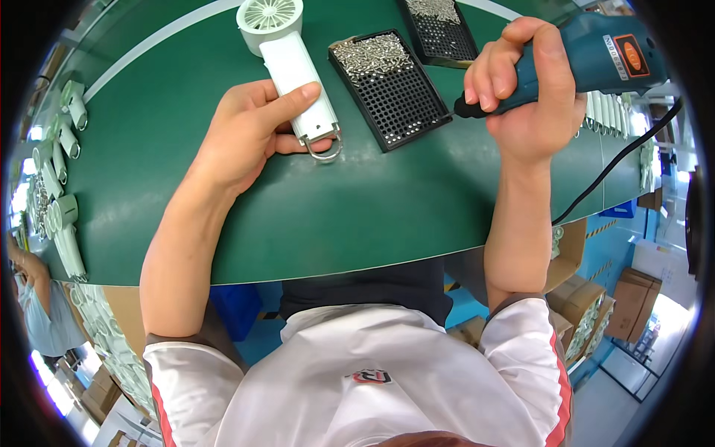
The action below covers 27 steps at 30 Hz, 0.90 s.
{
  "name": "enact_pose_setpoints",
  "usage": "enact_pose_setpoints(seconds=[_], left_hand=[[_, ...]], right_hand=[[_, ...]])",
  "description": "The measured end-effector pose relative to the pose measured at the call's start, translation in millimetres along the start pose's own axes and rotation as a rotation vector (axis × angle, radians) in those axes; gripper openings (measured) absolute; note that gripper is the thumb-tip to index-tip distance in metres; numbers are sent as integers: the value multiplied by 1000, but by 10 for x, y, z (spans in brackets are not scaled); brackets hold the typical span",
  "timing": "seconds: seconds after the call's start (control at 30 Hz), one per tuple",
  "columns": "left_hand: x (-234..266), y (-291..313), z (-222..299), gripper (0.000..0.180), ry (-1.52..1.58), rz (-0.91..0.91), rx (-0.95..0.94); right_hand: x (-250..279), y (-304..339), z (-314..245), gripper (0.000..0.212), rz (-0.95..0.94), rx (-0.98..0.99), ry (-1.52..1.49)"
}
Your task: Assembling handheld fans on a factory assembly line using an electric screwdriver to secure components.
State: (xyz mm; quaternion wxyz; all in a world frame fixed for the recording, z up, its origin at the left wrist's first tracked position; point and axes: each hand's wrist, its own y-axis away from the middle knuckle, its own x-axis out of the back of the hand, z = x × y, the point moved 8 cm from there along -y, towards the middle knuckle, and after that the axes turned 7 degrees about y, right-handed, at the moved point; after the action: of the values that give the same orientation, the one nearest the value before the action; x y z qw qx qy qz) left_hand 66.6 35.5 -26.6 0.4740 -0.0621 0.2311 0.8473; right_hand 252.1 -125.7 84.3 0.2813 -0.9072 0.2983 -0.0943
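Observation:
My left hand (257, 123) is closed round the white handle of a handheld fan (290, 67), its round pale-green grille at the far end and a metal loop at the near end. In my right hand (532, 97) is a teal electric screwdriver (596, 56), gripped with the fingers wrapped round it. The screwdriver's black tip points left, close to the right edge of a black screw tray (398, 100). Loose silver screws are heaped at the far part of that tray, and a few sit in holes near its front edge.
A second black tray (447, 48) with screws lies beyond the first. Several pale-green fans (67, 238) line the green table's (335, 223) left side. A black cord (625, 153) hangs at the right. Cardboard boxes (577, 305) stand below, and another person's arm (33, 272) shows far left.

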Motion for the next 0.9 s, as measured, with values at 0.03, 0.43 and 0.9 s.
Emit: enact_pose_setpoints(seconds=[0.03, 0.43, 0.9], left_hand=[[-8, -14, -10, 41, -3, -9, -4], [1, 16, -12, 38, -18, -4, -13], [-48, 12, -38, 37, -27, 10, -38]], right_hand=[[20, -1, 6, 36, 15, -8, -1], [42, -5, -40, 45, -59, -8, -149], [-807, 42, -476, 69, -468, 202, -299]])
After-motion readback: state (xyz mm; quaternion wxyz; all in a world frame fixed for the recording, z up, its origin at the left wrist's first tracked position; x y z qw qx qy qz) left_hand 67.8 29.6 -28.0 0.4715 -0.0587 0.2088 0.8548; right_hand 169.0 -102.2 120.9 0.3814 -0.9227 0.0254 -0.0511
